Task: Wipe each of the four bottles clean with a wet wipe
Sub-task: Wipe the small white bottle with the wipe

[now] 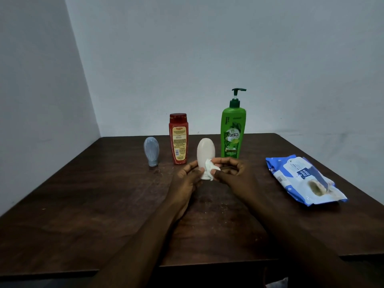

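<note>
A white oval bottle (205, 152) stands cap-down on the dark wooden table (104, 194). My left hand (188, 177) grips its lower part from the left. My right hand (230, 173) pinches a crumpled white wet wipe (211, 166) against the bottle's lower right side. Behind stand a red bottle (178, 140), a small grey-blue bottle (151, 150) resting cap-down, and a tall green pump bottle (233, 132).
A blue and white pack of wet wipes (303, 179) lies on the table to the right, its flap open. Pale walls close in behind and to the left. The table's front edge has a notch near my arms.
</note>
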A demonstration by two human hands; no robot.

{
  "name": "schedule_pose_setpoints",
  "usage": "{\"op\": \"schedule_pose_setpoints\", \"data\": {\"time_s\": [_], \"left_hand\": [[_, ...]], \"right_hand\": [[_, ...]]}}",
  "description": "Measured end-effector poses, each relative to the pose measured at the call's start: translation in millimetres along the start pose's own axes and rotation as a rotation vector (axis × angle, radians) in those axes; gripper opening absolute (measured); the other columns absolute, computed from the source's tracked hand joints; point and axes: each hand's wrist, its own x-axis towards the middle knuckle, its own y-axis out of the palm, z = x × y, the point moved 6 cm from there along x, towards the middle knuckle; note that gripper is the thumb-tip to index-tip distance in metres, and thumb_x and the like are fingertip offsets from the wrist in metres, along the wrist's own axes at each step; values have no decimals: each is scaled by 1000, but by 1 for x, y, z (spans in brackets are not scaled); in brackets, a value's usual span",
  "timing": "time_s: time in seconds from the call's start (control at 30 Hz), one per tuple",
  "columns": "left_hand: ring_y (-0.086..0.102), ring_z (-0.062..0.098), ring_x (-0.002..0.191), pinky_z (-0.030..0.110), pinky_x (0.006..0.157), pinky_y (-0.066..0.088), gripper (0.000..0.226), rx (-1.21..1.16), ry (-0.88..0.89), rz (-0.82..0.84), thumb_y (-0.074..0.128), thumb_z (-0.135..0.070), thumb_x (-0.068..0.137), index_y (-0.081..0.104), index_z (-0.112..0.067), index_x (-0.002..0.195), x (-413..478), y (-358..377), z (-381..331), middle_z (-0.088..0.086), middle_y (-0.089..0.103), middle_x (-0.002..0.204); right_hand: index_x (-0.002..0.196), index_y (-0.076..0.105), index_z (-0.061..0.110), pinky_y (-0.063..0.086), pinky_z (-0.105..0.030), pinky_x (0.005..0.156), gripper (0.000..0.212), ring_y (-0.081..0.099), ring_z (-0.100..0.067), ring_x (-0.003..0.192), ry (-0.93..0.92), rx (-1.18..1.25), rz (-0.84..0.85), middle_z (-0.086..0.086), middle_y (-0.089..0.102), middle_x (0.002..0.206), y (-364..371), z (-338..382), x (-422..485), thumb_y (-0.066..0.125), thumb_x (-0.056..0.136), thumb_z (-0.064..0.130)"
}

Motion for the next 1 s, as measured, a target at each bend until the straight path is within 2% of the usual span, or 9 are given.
{"op": "schedule_pose_setpoints", "data": {"time_s": [0.17,0.27,0.37,0.5,0.63,0.8,1.0], "left_hand": [[73,13,101,25,83,59,31,94,8,-20,60,-3,96,62,-19,122,2,0,1,1,75,114],[69,15,105,30,91,58,33,266,-2,-35,57,-5,99,60,-21,127,11,1,-2,-2,71,113],[69,15,99,31,88,59,34,421,-5,-80,57,-5,98,61,-19,128,28,-1,-4,-6,70,106],[68,22,107,45,99,55,37,554,36,-172,61,-4,96,62,-11,133,52,-4,-5,6,71,120],[69,16,102,39,99,55,36,577,93,-272,65,-3,92,66,-10,127,71,-8,-7,5,73,116],[70,12,94,33,93,57,27,578,122,-368,68,-2,90,73,-10,115,89,-14,-4,6,77,108],[70,10,89,25,84,57,28,602,167,-428,68,-2,90,73,-9,116,100,-17,1,6,77,107]], "right_hand": [[97,72,24,61,-29,67,34,75,-16,82,128,51,-64,1,77,91,-3,-19,11,86,69,10],[100,70,22,60,-29,66,38,75,-15,82,240,62,-69,3,77,89,-2,-37,23,85,68,8],[101,73,17,61,-32,71,34,75,-17,83,262,43,-58,-1,78,91,0,-46,36,85,69,15],[102,73,16,61,-39,80,31,75,-18,85,263,-27,-87,-3,78,92,4,-51,55,84,73,17],[109,72,6,59,-45,86,32,74,-20,89,251,-52,-153,-8,77,96,8,-56,71,79,78,9],[115,70,3,58,-41,89,36,72,-19,92,241,-94,-195,-11,75,103,13,-63,82,78,81,11],[117,70,5,58,-31,88,37,71,-13,92,189,-199,-205,-9,75,106,13,-62,90,76,82,14]]}}
